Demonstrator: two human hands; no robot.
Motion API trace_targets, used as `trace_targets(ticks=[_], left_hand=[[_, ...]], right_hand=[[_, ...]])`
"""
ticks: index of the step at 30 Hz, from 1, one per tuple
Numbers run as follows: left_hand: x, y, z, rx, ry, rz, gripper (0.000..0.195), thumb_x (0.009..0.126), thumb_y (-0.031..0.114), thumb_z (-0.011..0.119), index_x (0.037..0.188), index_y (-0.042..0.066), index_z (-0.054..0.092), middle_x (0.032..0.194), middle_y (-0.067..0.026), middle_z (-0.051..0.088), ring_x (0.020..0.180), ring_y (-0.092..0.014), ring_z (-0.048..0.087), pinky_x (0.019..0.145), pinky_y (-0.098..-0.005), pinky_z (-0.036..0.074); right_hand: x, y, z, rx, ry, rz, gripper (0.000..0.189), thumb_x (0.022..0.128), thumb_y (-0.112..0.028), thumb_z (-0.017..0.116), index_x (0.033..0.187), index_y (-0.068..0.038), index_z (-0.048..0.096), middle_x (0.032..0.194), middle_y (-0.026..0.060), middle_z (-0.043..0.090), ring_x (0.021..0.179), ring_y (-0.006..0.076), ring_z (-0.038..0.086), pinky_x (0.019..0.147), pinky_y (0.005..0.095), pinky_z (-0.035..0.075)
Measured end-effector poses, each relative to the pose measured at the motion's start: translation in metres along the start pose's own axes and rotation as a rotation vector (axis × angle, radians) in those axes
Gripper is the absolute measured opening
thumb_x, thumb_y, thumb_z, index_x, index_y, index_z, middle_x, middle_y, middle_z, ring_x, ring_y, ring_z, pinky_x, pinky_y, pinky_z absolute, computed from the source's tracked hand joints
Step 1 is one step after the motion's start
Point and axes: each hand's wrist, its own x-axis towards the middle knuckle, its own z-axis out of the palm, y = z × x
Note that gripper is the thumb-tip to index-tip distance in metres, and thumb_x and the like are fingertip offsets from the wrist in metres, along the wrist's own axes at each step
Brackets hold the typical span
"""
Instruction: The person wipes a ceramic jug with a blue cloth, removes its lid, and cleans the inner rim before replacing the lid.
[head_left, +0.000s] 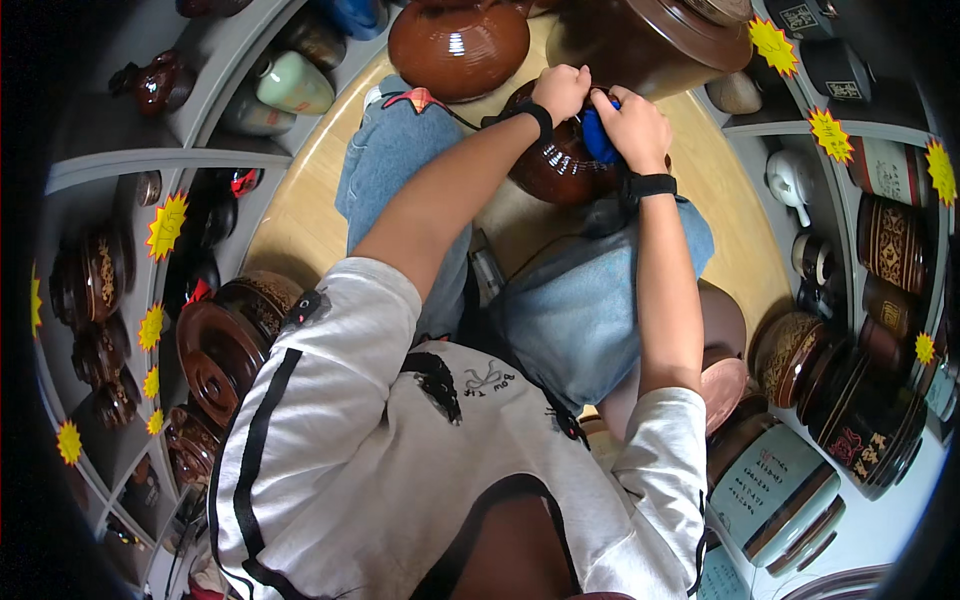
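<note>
A glossy brown glazed ceramic jar (559, 166) stands on the floor between my knees. At its top, my left hand (561, 94) is curled with the fingers bent; whether it grips the rim or something small cannot be told. My right hand (636, 131) is closed on a blue cloth (600, 135), which lies against the jar's upper side. The two hands are close together, with a small gap between the thumbs. Both wrists wear black bands. The jar's mouth is mostly hidden behind my hands.
Ahead stand a round brown jar (459, 49) and a large lidded brown crock (645, 45). Shelves of ceramic pots line both sides, including a pale green vase (296, 82) and a white teapot (789, 180). Stacked lidded jars (776, 487) are at the right.
</note>
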Motion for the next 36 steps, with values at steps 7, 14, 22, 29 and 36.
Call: trace_targets(ticks=[7,14,22,29,36], left_hand=[[0.008,-0.006,0.004,0.034,-0.018,-0.078,0.052,0.093,0.037,0.040,0.069,-0.003,0.062,0.058,-0.0197,0.059,0.057,-0.032,0.060,0.063,-0.0394,0.049],[0.007,-0.019,0.005,-0.062,-0.037,-0.088,0.050,0.086,0.038,0.047,0.063,-0.005,0.057,0.056,-0.0195,0.052,0.052,-0.025,0.051,0.059,-0.0388,0.043],[0.008,-0.012,0.002,0.093,0.065,0.042,0.046,0.084,0.037,0.047,0.068,-0.005,0.059,0.063,-0.0250,0.055,0.059,-0.036,0.057,0.063,-0.0438,0.046],[0.006,-0.008,0.006,0.120,0.123,-0.097,0.043,0.084,0.035,0.045,0.069,-0.001,0.065,0.068,-0.0232,0.061,0.069,-0.039,0.062,0.071,-0.0443,0.049],[0.007,-0.005,0.005,0.118,0.065,-0.191,0.044,0.084,0.036,0.044,0.068,0.003,0.068,0.065,-0.0204,0.062,0.068,-0.037,0.064,0.069,-0.0426,0.050]], right_hand=[[-0.006,0.007,0.010,0.007,0.125,-0.232,0.038,0.085,-0.045,0.057,0.091,-0.007,0.056,0.090,0.0139,0.065,0.074,0.0369,0.064,0.066,0.0460,0.052],[0.002,0.013,0.016,-0.013,0.140,-0.269,0.043,0.085,-0.048,0.056,0.089,-0.006,0.053,0.089,0.0141,0.065,0.073,0.0399,0.064,0.062,0.0490,0.052],[0.005,0.012,0.011,0.027,0.059,-0.244,0.042,0.086,-0.047,0.055,0.093,-0.006,0.054,0.094,0.0157,0.064,0.080,0.0397,0.064,0.068,0.0488,0.052],[-0.006,0.004,0.018,0.040,0.096,-0.198,0.038,0.087,-0.041,0.056,0.096,-0.004,0.053,0.099,0.0166,0.061,0.080,0.0395,0.063,0.069,0.0472,0.052],[-0.018,0.008,0.018,0.224,0.119,-0.242,0.031,0.074,-0.015,0.066,0.097,-0.003,0.049,0.101,0.0191,0.054,0.086,0.0411,0.060,0.075,0.0479,0.050]])
